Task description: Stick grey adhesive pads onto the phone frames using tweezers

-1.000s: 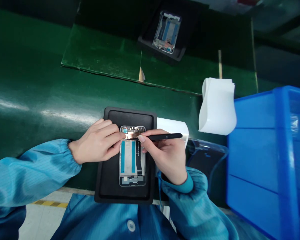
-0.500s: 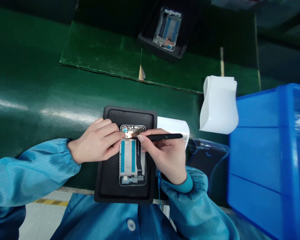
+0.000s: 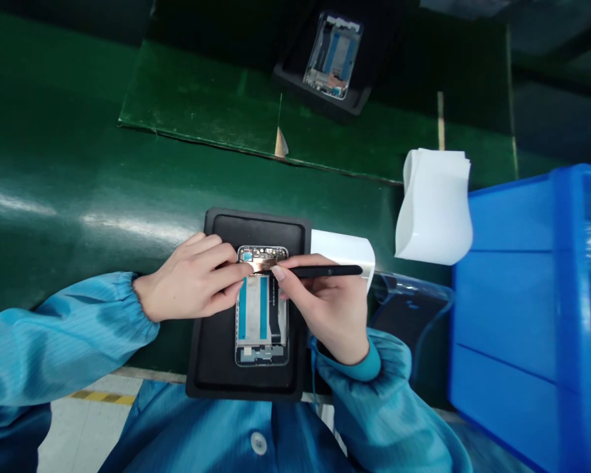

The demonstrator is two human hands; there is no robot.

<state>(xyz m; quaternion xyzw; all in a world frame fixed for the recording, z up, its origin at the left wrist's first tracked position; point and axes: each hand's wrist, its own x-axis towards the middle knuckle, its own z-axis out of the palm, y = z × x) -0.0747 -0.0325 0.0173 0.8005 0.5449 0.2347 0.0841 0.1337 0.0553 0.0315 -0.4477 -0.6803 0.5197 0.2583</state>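
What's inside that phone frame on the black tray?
The phone frame holds two blue strips on a white backing and a copper-coloured piece near the top. The left hand's fingers hide part of that end.

A phone frame [image 3: 261,351] lies in a tray [image 3: 211,374] at the counter's [image 3: 79,164] near edge. Sheets [image 3: 436,207] stand right of the tray, a bin [image 3: 517,295] occupies the right edge, and a second tray [image 3: 288,82] holding another frame [image 3: 333,56] sits farther back.
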